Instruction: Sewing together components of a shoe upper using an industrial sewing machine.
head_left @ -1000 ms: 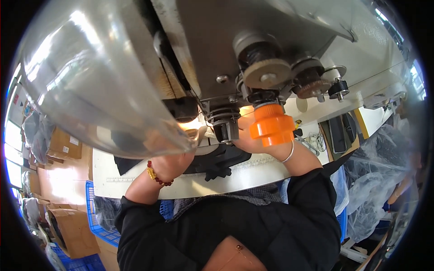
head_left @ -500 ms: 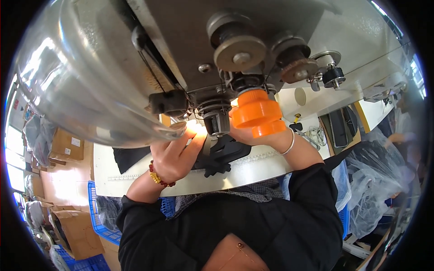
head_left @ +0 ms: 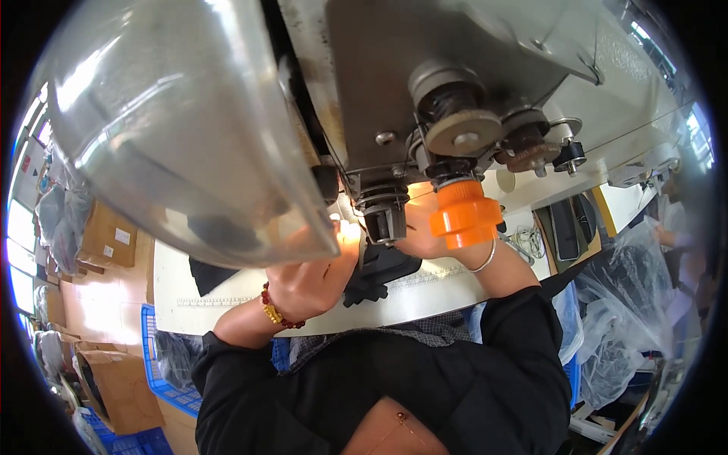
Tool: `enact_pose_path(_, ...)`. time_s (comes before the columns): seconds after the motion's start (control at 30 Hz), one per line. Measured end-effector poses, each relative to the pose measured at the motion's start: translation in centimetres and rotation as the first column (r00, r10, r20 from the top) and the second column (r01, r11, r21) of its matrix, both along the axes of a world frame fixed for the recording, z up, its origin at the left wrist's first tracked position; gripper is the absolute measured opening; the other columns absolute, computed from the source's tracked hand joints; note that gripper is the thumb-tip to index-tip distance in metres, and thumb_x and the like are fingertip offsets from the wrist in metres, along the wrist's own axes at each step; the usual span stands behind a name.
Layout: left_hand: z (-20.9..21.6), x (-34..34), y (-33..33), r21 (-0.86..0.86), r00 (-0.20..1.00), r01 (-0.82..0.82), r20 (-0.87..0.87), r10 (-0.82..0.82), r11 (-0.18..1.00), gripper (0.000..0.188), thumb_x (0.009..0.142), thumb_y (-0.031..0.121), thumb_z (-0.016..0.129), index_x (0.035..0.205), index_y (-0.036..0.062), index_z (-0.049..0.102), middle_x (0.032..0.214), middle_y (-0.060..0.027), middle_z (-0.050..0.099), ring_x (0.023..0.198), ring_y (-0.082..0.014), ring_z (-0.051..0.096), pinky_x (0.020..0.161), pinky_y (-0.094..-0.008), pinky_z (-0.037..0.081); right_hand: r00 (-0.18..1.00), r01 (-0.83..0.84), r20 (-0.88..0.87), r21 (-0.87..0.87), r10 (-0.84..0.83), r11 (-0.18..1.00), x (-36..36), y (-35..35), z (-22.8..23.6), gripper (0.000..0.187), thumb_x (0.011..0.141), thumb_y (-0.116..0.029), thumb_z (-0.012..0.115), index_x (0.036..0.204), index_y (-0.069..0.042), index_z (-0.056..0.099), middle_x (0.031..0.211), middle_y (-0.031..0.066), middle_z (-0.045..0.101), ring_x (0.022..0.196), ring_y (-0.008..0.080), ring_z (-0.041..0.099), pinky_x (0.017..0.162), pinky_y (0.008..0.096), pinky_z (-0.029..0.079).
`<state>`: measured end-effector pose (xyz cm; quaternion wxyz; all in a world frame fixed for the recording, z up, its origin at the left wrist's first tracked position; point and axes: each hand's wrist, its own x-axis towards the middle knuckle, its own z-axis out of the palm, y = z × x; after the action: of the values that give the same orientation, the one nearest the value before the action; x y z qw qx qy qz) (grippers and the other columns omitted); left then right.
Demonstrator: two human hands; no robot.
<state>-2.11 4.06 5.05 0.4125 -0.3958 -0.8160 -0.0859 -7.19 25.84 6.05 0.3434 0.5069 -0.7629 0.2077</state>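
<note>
A sewing machine's dark metal head point(head_left: 364, 83) fills the upper middle, with an orange knob point(head_left: 464, 215) on its front. Beneath it, a black fabric piece point(head_left: 379, 274) with a ragged near edge lies on the white work surface. My left hand point(head_left: 312, 282), a red and gold bead bracelet at its wrist, is closed at the left edge of this piece; its fingertips sit in bright lamp light, partly behind a clear plastic shield point(head_left: 205, 167). On the other side, my right hand point(head_left: 422, 230) is beside the piece, its fingers mostly hidden by the machine head and knob.
A ruler strip point(head_left: 216, 301) runs along the near table edge. Flat black cloth point(head_left: 208, 275) lies at left. Blue crates point(head_left: 149, 356) and cardboard boxes point(head_left: 110, 235) stand on the floor at left. Clear plastic bags point(head_left: 618, 303) hang at right, near another person's arm point(head_left: 677, 236).
The view has shifted, so the machine head and knob appear farther right and the shield covers more of my left hand. Both hands remain by the black fabric piece.
</note>
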Motion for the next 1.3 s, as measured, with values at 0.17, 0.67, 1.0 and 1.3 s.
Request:
enact_pose_path(0.17, -0.6, -0.4, -0.5, 0.014, 0.998, 0.054, 0.044, -0.055, 0.998, 0.022, 0.071, 0.004, 0.067, 0.093, 0.0029, 0.069, 0.094, -0.0134, 0.064, 0.084, -0.0312, 0.063, 0.069, -0.0378, 0.052, 0.997, -0.057, 0.058, -0.053, 0.060, 0.997, -0.6, 0.0, -1.2, 0.011, 0.071, -0.023, 0.068, 0.082, -0.024, 0.065, 0.074, -0.0057, 0.059, 0.052, 0.0174, 0.049, 0.047, 0.0307, 0.036)
enact_pose_path(0.67, -0.6, -2.4, -1.5, 0.087, 0.981, -0.046, 0.192, 0.029, 0.995, 0.027, 0.070, -0.005, 0.067, 0.095, 0.0045, 0.069, 0.080, -0.0067, 0.064, 0.067, -0.0202, 0.063, 0.059, -0.0289, 0.052, 0.997, 0.047, 0.076, -0.193, -0.033, 0.980, 0.2, -1.0, -1.4, 0.019, 0.063, -0.014, 0.066, 0.082, -0.015, 0.065, 0.081, -0.0004, 0.063, 0.066, 0.0217, 0.061, 0.055, 0.0325, 0.047)
enact_pose_path(1.0, -1.3, -2.0, -0.9, 0.173, 0.985, -0.087, 0.161, 0.059, 0.981, 0.035, 0.062, 0.000, 0.070, 0.097, 0.0010, 0.066, 0.093, -0.0129, 0.064, 0.077, -0.0279, 0.064, 0.068, -0.0345, 0.053, 0.988, 0.105, 0.125, -0.149, -0.087, 0.983, 0.4, -1.0, -2.2, 0.018, 0.062, -0.017, 0.071, 0.079, -0.015, 0.066, 0.073, 0.0009, 0.060, 0.063, 0.0229, 0.058, 0.051, 0.0340, 0.042)
enact_pose_path(1.3, 0.7, -2.1, -1.3, 0.082, 0.963, -0.107, 0.255, 0.083, 0.991, 0.031, 0.059, 0.003, 0.068, 0.090, 0.0021, 0.064, 0.094, -0.0129, 0.060, 0.075, -0.0297, 0.059, 0.062, -0.0410, 0.046, 0.985, 0.092, 0.161, -0.219, -0.057, 0.971, 0.3, -1.4, -2.8, 0.021, 0.062, -0.014, 0.070, 0.083, -0.014, 0.068, 0.077, 0.0001, 0.063, 0.064, 0.0221, 0.058, 0.055, 0.0342, 0.045)
